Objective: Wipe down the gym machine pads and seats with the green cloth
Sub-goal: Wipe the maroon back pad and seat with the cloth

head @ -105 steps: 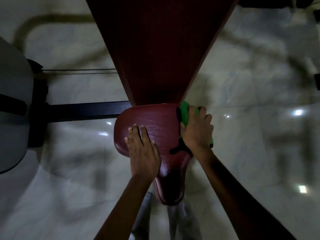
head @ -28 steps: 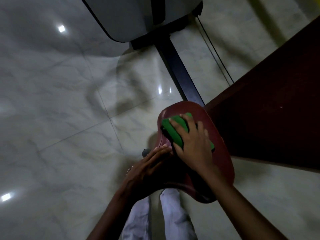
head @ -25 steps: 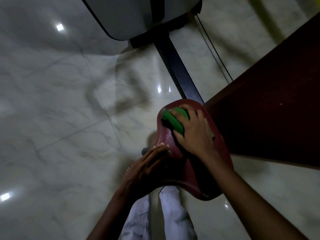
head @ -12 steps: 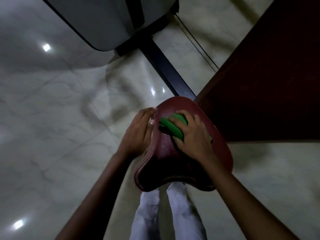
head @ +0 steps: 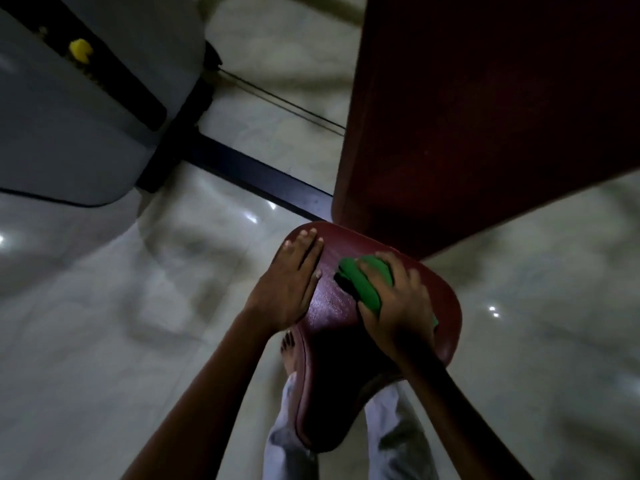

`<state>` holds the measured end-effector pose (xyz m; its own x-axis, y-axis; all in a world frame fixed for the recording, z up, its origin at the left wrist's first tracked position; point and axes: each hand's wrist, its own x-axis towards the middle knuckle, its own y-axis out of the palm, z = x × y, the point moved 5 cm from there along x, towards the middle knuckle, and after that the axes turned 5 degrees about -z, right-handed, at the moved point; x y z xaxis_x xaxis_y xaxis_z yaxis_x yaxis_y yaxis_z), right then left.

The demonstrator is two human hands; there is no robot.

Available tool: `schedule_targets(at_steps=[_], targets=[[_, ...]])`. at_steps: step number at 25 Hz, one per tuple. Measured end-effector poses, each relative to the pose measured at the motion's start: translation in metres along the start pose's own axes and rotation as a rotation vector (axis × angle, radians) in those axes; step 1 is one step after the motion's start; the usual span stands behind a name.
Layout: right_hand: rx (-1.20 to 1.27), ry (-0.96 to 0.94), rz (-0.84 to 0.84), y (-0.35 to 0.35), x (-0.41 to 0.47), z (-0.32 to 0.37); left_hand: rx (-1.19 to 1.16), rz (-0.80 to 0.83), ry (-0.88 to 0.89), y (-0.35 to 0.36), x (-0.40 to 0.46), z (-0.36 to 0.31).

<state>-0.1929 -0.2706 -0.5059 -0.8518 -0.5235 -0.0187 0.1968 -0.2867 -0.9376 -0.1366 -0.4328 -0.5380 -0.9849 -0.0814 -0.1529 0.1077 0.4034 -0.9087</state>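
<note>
A dark red padded seat (head: 332, 306) sits low in the middle of the view, below a long dark red back pad (head: 485, 116). My right hand (head: 398, 306) grips the bunched green cloth (head: 363, 282) and presses it onto the seat's upper right part. My left hand (head: 291, 285) lies flat with straight fingers on the seat's left edge, fingertips near its top rim. Most of the cloth is hidden under my right hand.
A grey machine housing (head: 79, 116) with a black strip and a yellow knob (head: 80, 50) fills the upper left. A dark steel bar (head: 249, 174) and thin cables (head: 284, 102) run from it toward the pads. Pale glossy floor tiles (head: 104, 323) surround everything. My legs (head: 398, 438) show under the seat.
My left hand slid up the seat's left edge and flattened there. My right hand with the cloth shifted toward the seat's right side. The view swung rightward.
</note>
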Motion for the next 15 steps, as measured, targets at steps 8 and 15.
schedule_targets(at_steps=[8, 15], targets=[[-0.057, 0.171, -0.222, -0.01, -0.038, -0.04, 0.056, 0.148, 0.332, 0.019, 0.015, -0.053], [-0.177, 0.417, 0.079, 0.01, -0.09, -0.039, 0.024, 0.112, 0.369, 0.025, 0.019, -0.072]])
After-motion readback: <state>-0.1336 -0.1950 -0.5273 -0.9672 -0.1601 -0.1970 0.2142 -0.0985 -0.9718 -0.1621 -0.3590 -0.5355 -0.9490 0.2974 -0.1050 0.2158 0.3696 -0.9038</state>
